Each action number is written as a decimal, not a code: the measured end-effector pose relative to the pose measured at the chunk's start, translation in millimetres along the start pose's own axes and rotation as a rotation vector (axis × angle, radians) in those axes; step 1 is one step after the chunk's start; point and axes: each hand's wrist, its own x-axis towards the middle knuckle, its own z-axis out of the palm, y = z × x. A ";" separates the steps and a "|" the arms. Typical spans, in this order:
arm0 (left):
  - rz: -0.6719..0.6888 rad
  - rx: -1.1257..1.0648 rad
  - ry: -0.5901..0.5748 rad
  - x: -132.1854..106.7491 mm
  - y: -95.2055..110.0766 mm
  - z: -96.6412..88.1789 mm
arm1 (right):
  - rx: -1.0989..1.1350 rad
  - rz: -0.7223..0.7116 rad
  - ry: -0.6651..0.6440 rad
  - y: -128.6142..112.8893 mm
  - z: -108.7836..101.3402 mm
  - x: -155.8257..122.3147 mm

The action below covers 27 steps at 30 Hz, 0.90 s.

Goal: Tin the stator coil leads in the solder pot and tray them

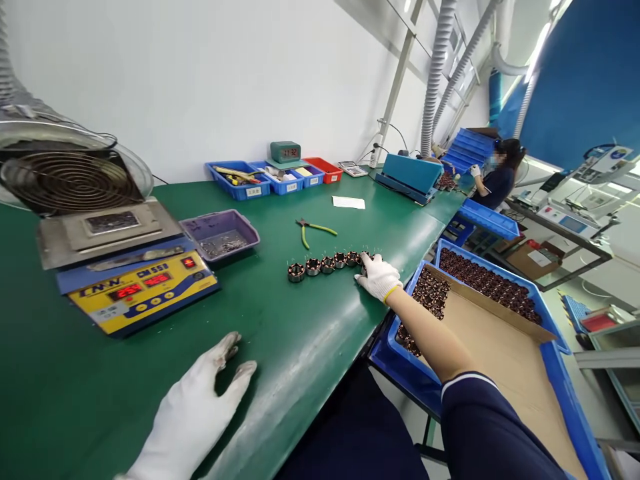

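Note:
My left hand (200, 407), in a white glove, lies flat on the green bench mat (280, 333) near its front edge, fingers stretched out and holding nothing. My right hand (379, 276), also gloved, reaches out to the right end of a row of several small copper-wound stators (320, 265) lined up on the mat. Its fingers are curled over the last stator in the row; the part itself is mostly hidden under the glove.
A yellow-and-blue solder pot with red displays (135, 283) and a fan stand at left, a purple tray (220, 233) beside them. Green-handled cutters (313, 230) lie behind the row. Blue bins of stators with cardboard (480, 293) sit at right. A co-worker (495, 177) sits far back.

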 end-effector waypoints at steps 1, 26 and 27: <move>-0.001 0.002 -0.009 -0.3 -0.3 -0.7 | 0.025 0.012 -0.033 -1.6 -1.9 1.0; 0.065 -0.061 0.013 -2.2 -8.7 1.1 | 0.249 0.039 -0.321 -17.5 -18.4 65.4; 0.061 -0.061 0.014 -2.4 -8.4 0.9 | 0.242 0.021 -0.319 -17.5 -18.4 64.1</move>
